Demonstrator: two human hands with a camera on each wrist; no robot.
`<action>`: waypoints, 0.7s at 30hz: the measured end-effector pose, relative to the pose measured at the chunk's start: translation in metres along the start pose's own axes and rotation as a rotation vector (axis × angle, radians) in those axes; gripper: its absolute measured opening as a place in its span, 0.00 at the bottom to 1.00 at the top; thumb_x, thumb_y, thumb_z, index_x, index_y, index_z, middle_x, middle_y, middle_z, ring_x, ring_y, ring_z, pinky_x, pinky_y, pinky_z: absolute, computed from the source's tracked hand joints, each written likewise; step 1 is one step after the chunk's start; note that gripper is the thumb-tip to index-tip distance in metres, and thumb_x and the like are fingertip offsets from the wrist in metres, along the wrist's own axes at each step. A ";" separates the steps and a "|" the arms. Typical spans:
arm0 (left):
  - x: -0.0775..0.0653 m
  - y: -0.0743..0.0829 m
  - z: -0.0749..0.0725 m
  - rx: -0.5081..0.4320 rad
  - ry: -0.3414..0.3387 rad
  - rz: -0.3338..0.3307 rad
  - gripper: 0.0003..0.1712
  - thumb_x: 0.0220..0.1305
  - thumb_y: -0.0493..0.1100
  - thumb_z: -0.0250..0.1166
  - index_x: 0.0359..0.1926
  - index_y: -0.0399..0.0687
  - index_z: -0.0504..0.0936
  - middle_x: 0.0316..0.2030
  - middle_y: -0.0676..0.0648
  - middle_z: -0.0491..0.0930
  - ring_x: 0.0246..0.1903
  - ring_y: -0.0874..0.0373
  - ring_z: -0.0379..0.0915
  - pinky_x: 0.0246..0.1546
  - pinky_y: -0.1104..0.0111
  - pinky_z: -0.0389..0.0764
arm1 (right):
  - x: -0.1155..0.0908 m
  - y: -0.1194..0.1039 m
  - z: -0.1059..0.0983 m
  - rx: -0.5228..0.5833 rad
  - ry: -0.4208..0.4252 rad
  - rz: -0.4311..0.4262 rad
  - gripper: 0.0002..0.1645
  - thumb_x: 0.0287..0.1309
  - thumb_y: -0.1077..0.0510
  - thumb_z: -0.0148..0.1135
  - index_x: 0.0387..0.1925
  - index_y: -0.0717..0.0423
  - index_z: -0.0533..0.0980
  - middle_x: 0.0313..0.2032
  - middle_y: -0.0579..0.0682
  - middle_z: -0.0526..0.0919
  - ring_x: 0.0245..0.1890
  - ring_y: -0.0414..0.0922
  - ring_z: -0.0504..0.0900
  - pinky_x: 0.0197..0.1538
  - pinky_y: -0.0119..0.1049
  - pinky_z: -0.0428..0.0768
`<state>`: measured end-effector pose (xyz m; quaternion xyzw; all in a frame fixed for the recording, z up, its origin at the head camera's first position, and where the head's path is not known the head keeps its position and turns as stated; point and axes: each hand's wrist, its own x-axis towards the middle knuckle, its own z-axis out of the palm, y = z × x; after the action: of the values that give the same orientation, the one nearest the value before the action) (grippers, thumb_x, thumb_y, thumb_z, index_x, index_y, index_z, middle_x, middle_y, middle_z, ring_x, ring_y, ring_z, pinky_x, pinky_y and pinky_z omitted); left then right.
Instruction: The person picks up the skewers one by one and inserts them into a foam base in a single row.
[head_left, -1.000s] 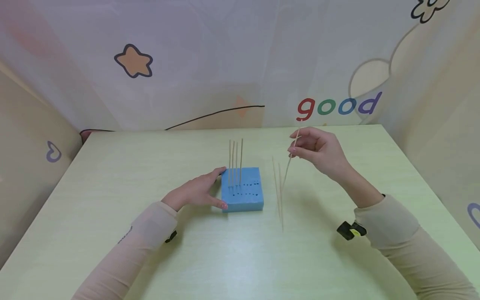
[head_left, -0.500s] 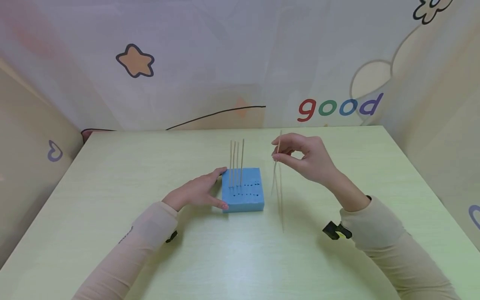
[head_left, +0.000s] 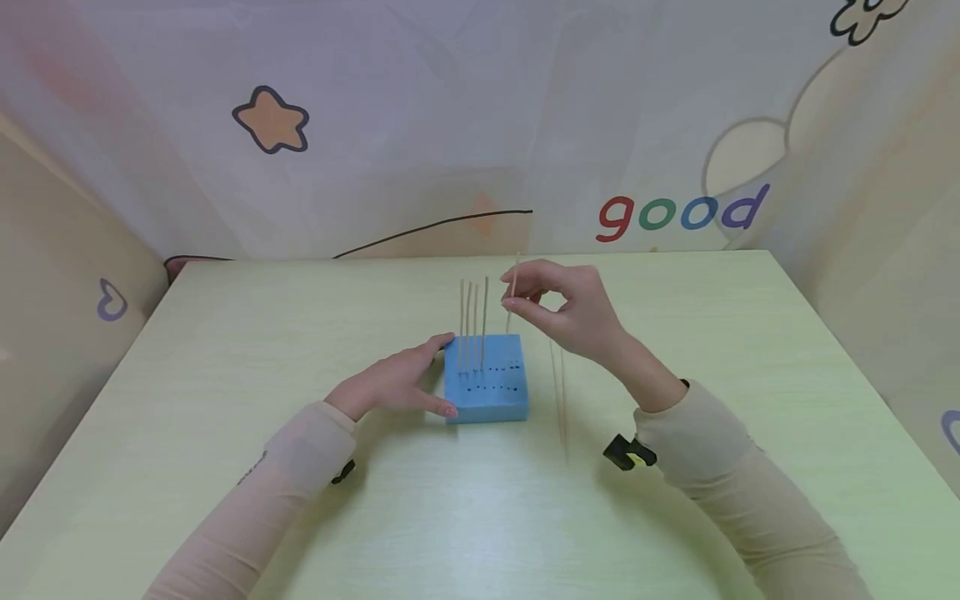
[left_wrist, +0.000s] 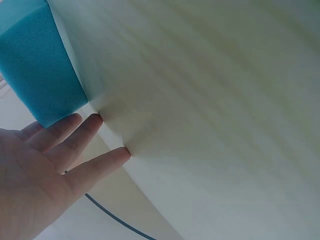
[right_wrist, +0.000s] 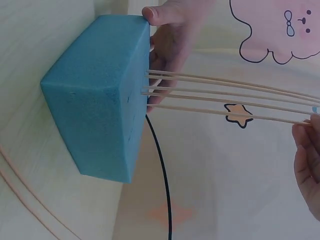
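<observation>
A blue foam block [head_left: 491,412] with rows of small holes lies on the table. Several thin wooden skewers [head_left: 468,321] stand upright in its left part. My left hand [head_left: 393,383] holds the block at its left side, thumb at the front corner and fingers at the back corner; the left wrist view shows fingers [left_wrist: 65,132] against the foam [left_wrist: 42,65]. Between thumb and fingers, my right hand [head_left: 573,308] pinches another skewer [head_left: 509,321] near its upper end. Its lower end is near the block's back edge; whether it touches the foam I cannot tell.
Two loose skewers [head_left: 561,408] lie on the pale table [head_left: 465,517] right of the block. A patterned backdrop [head_left: 420,117] rises behind the table's far edge, with side panels left and right. Black clips [head_left: 628,452] sit at both wrists.
My right hand has moved left with the pinched skewer, from above the loose skewers to over the block's back right part. The left hand and block have stayed in place.
</observation>
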<state>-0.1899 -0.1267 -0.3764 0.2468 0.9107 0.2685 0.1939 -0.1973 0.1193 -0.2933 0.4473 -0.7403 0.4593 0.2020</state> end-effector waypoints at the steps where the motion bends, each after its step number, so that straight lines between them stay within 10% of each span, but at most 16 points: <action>1: 0.000 0.000 0.000 0.000 0.000 -0.001 0.65 0.41 0.63 0.71 0.70 0.44 0.42 0.67 0.41 0.53 0.64 0.48 0.52 0.62 0.56 0.57 | 0.001 0.001 0.002 -0.003 0.002 -0.006 0.13 0.43 0.74 0.66 0.35 0.67 0.77 0.25 0.51 0.82 0.25 0.40 0.79 0.32 0.28 0.78; 21: 0.001 -0.003 0.000 0.003 0.000 -0.011 0.65 0.40 0.64 0.70 0.70 0.44 0.42 0.66 0.40 0.55 0.64 0.48 0.53 0.61 0.57 0.58 | -0.003 0.010 0.020 -0.026 0.024 -0.013 0.14 0.43 0.73 0.67 0.36 0.67 0.77 0.26 0.52 0.82 0.25 0.41 0.79 0.32 0.30 0.78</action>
<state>-0.1918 -0.1278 -0.3787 0.2419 0.9125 0.2662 0.1949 -0.2019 0.1053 -0.3105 0.4438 -0.7409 0.4536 0.2197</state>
